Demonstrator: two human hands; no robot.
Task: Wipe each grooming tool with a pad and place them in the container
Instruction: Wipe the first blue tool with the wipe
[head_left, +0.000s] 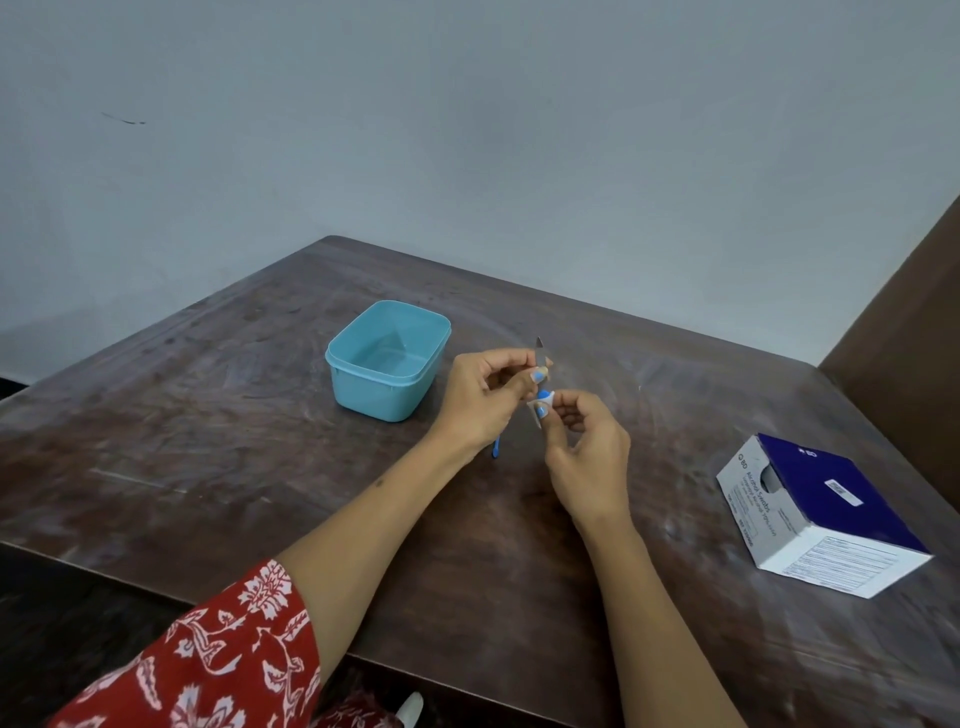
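Nearest the lens, your red sleeve with its white floral print (218, 660) fills the lower left of the frame, bare forearm running up to centre. At centre frame, your left hand (480, 397) has its fingertips pinched on a slim metal grooming tool with a blue handle (540, 349): the pointed metal tip sticks up above the fingers, and the blue end (497, 448) pokes out below the palm. Just beside it to the lower right, your right hand (584, 457) pinches a small white wipe pad (536, 413) between thumb and forefinger, pressed against the tool's shaft just under the left fingertips. Both hands hover over the worn dark brown wooden table (260, 441). Left of centre and a little higher, the open light-blue rectangular plastic container (387, 361) sits near your left hand, nothing visible inside. Well apart, at the right edge, rests a blue-and-white cardboard box of swabs (821, 512).
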